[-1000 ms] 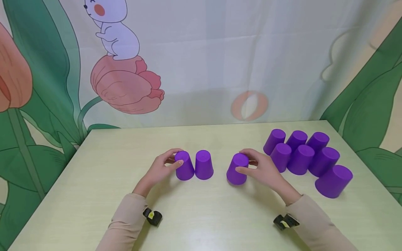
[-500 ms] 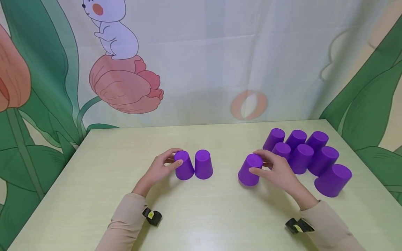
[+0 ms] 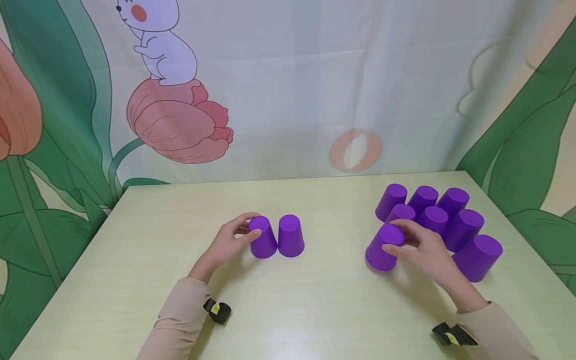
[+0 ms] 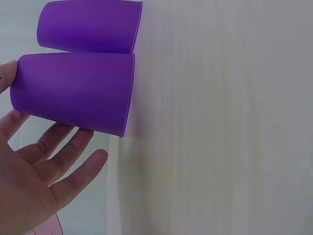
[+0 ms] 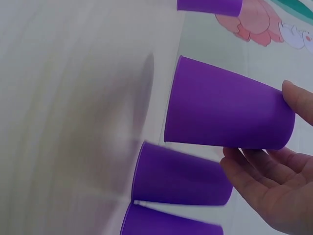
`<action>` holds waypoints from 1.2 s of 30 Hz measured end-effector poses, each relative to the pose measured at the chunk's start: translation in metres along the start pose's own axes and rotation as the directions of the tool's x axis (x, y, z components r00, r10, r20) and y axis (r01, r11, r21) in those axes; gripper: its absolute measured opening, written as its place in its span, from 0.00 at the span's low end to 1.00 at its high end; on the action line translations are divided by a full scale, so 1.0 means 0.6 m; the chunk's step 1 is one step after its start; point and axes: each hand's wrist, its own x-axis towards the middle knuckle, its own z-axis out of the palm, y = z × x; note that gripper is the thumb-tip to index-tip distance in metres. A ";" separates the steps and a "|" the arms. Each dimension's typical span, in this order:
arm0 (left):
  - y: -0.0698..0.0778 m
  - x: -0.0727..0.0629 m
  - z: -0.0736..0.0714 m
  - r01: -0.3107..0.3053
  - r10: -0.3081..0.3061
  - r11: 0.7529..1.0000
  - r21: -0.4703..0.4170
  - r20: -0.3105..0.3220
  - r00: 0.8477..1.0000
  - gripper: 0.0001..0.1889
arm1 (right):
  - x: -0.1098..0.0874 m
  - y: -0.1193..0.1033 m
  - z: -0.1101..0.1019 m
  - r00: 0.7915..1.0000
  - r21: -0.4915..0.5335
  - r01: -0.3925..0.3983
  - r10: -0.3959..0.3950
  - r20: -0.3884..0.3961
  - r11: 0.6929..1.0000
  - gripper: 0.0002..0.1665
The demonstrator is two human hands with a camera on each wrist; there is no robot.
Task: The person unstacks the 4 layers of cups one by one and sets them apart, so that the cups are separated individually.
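Note:
My left hand (image 3: 231, 241) holds an upside-down purple cup (image 3: 265, 242) near its top, thumb on the near side and a finger over the top edge. Right beside it stands a second purple cup (image 3: 291, 237), upside down too; in the left wrist view the two cups appear to touch. Further right, my right hand (image 3: 429, 255) grips another inverted purple cup (image 3: 381, 251) between thumb and fingers. In the right wrist view that held cup (image 5: 225, 107) shows a gap between its rim and its shadow, so it hangs just above the table.
Several inverted purple cups (image 3: 463, 230) stand grouped at the table's right, partly hidden behind my right hand and its cup. One larger-looking cup (image 3: 479, 257) is nearest on that side. The pale wooden table (image 3: 292, 310) ends at a printed curtain (image 3: 279, 100).
My right hand has carried its cup rightward, away from the pair and close to the grouped cups, which it now partly covers. The left hand and its cup have stayed in place.

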 end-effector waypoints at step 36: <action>-0.071 0.031 0.010 -0.007 0.007 1.000 0.006 -0.012 1.000 0.21 | -0.044 0.063 -0.055 0.970 -0.220 -0.124 0.072 -0.233 0.968 0.34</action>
